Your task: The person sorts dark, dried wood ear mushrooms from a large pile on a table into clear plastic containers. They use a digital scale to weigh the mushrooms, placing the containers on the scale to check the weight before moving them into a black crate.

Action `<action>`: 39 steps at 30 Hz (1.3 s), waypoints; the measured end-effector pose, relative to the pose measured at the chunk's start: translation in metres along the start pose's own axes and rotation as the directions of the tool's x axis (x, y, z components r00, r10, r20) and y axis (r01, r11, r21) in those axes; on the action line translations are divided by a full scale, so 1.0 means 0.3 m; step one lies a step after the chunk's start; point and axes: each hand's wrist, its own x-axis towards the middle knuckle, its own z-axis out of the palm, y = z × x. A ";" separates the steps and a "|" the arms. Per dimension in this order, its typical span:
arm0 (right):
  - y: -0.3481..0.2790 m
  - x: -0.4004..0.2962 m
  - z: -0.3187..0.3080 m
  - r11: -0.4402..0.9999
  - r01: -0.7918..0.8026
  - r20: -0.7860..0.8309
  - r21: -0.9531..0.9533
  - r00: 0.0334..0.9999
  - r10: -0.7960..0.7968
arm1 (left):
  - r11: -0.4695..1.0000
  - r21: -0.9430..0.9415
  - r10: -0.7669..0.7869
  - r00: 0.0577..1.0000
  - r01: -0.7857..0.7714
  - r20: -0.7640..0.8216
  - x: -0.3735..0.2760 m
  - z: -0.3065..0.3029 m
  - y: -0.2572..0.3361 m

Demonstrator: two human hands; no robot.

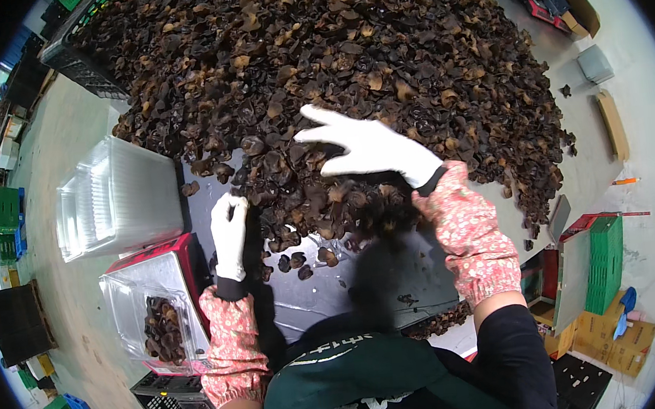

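Observation:
A large heap of dried black wood ear mushrooms (pixel 314 48) covers the far part of the dark tabletop (pixel 312 293). My right hand (pixel 366 142), in a white glove, is spread over the near side of the heap with its fingers apart. By the heap's near left edge, my left hand (pixel 229 233), also gloved, has its thumb and fingers drawn together. Whether a small piece is between its fingertips cannot be seen. Several loose mushrooms (pixel 326 256) lie in front of the heap. To the left, a clear plastic clamshell box (pixel 121 316) holds some mushrooms on a red-sided scale (pixel 191 286).
Nested clear plastic boxes (pixel 128 193) stand left of my left hand. A black crate (pixel 85 68) borders the heap at far left. On the right are a green crate (pixel 604 265), a grey container (pixel 594 64) and a cardboard box (pixel 614 343). Another black crate (pixel 172 405) sits below the scale.

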 end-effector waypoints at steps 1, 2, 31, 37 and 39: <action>0.017 -0.027 -0.018 1.000 0.012 -0.118 0.003 0.993 -0.011 | 0.986 0.138 0.111 0.980 -0.088 -0.166 -0.041 0.001 -0.017; 0.036 -0.050 -0.039 0.997 -0.066 -0.213 -0.036 0.975 0.057 | 0.938 0.322 0.180 0.974 -0.127 -0.140 -0.082 -0.038 -0.034; -0.281 -0.621 0.376 0.802 -0.445 -0.420 -0.398 0.866 0.272 | 0.774 0.402 0.457 0.871 -0.489 0.179 -0.528 -0.141 0.044; -0.284 -0.455 0.455 0.872 -0.454 -0.621 -0.181 0.740 0.257 | 0.773 0.350 0.501 0.848 -0.529 0.177 -0.469 -0.034 0.104; -0.303 -0.455 0.509 0.911 -0.372 -0.507 -0.177 0.828 0.240 | 0.701 0.461 0.461 0.839 -0.545 0.290 -0.470 -0.015 0.120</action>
